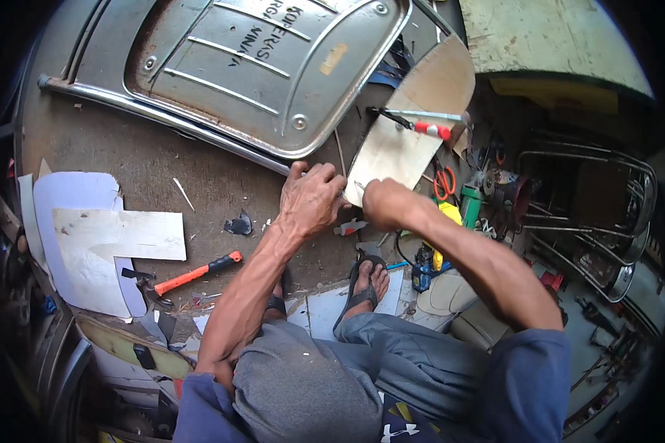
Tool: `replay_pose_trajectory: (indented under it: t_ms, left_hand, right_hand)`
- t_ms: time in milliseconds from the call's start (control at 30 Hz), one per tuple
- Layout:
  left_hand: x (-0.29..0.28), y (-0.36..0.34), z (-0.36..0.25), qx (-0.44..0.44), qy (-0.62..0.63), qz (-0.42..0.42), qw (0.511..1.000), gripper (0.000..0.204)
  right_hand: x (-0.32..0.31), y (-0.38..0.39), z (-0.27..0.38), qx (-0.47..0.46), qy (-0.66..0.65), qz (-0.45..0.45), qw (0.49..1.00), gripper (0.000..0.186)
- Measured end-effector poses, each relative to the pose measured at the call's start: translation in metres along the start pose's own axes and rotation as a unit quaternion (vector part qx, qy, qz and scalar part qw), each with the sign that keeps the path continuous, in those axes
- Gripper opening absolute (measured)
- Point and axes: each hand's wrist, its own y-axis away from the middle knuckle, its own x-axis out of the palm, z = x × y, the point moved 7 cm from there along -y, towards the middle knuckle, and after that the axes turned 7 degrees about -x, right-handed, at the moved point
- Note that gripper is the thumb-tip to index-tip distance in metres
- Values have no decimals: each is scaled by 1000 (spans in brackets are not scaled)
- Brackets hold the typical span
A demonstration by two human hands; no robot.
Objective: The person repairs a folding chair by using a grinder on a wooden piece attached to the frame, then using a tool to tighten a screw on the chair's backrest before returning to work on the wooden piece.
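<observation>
The pale sheet (393,156) is lying toward the right edge of the worktop (111,140), its near corner pointing back at the person. The left hand (312,196) is resting at that corner, its fingers bending inward; whether they are grasping the sheet, I cannot tell. The right hand (390,205) is pressing close beside it over the sheet's near end, its fingers clenching into a fist; what they are closing on is hidden.

A red-handled tool (430,130) is lying across the sheet, beyond the hands. Orange scissors (444,183) and a green container (471,204) are sitting to the sheet's right. A metal chair (236,66) is lying along the worktop's far edge, its tube frame reaching near the left hand. By the left edge, a white cutout (148,232) is overlapping a purple sheet (89,193). A hammer (199,275) is lying near the near edge, and a black scrap (238,224) is lying between it and the left hand.
</observation>
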Motion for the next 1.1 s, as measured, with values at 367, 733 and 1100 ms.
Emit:
replay_pose_trajectory:
  t_ms: [367, 733, 1100]
  left_hand:
    - [18, 18, 18, 0, 5, -1, 1000, 24]
    - [16, 16, 19, 6, 37, -16, 999, 21]
    - [21, 18, 24, -3, 42, 2, 999, 32]
  right_hand:
    - [51, -27, -9, 30, -71, -152, 985, 28]
    - [60, -16, 2, 125, -146, -222, 956, 26]
    - [68, -18, 1, 156, -174, -227, 945, 27]
